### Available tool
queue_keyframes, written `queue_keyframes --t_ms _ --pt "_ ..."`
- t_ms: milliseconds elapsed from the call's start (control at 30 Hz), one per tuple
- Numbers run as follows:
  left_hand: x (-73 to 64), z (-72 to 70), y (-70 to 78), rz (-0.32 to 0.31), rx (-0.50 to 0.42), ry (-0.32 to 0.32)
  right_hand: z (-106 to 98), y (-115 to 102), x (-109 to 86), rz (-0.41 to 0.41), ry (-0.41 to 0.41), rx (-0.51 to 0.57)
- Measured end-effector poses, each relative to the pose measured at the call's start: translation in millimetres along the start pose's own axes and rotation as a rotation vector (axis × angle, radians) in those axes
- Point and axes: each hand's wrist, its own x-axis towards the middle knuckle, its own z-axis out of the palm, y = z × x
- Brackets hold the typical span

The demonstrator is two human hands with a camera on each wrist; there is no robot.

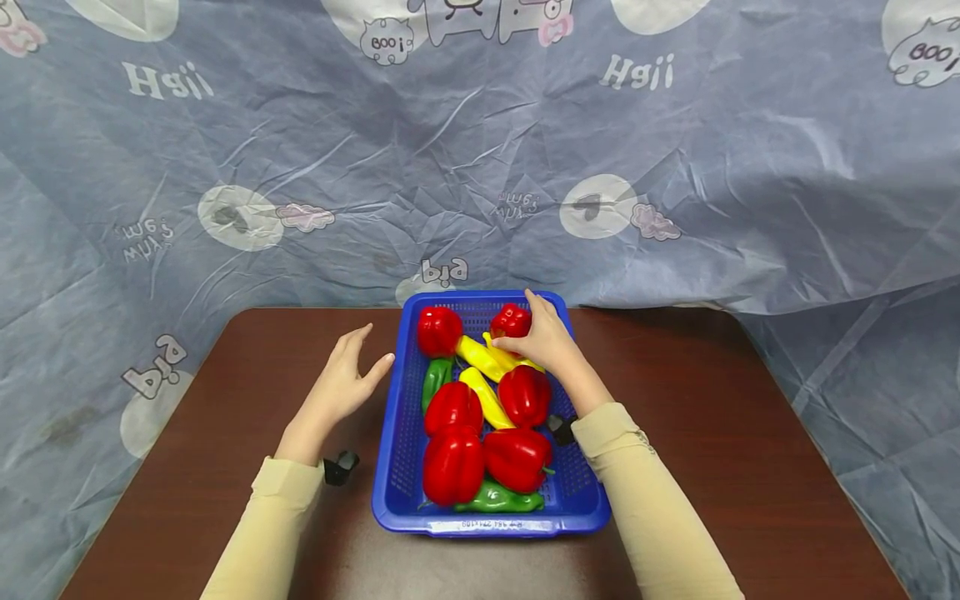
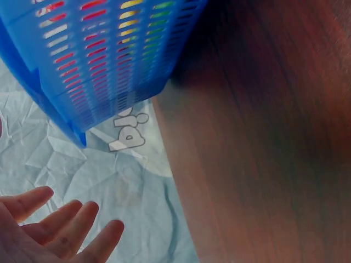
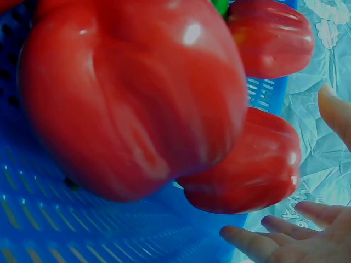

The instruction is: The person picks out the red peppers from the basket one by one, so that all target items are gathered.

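Note:
A blue plastic basket (image 1: 384, 467) on the table holds several red bell peppers, long green peppers and slim yellow pieces that look like bananas or long peppers. My right hand (image 1: 546, 335) reaches over its far right part, beside the back right red bell pepper (image 1: 507, 321). In the right wrist view the fingers (image 3: 247, 241) are spread and stand apart from that pepper (image 3: 247, 164). The thumb is above a yellow piece (image 1: 483, 358) in the head view. To the left of the basket, my left hand (image 1: 347, 377) hovers with fingers extended, holding nothing.
The brown wooden table (image 1: 697, 433) extends on both sides of the basket. Behind its far edge hangs a wrinkled grey-blue cloth (image 1: 480, 167) with printed drawings. Small dark wrist cameras (image 1: 341, 468) sit by both wrists; the right one is over the basket's right side.

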Motion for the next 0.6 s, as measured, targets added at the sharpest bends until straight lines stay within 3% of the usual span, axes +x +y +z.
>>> queue_keyframes --t_ms 333,600 --pt "-9.2 13.2 -2.4 -0.046 -0.106 -0.063 6 5 5.4 0.056 -0.026 0.027" --pt "-11.1 16.5 0.3 -0.043 -0.150 -0.062 12 10 8.4 0.086 -0.025 0.042"
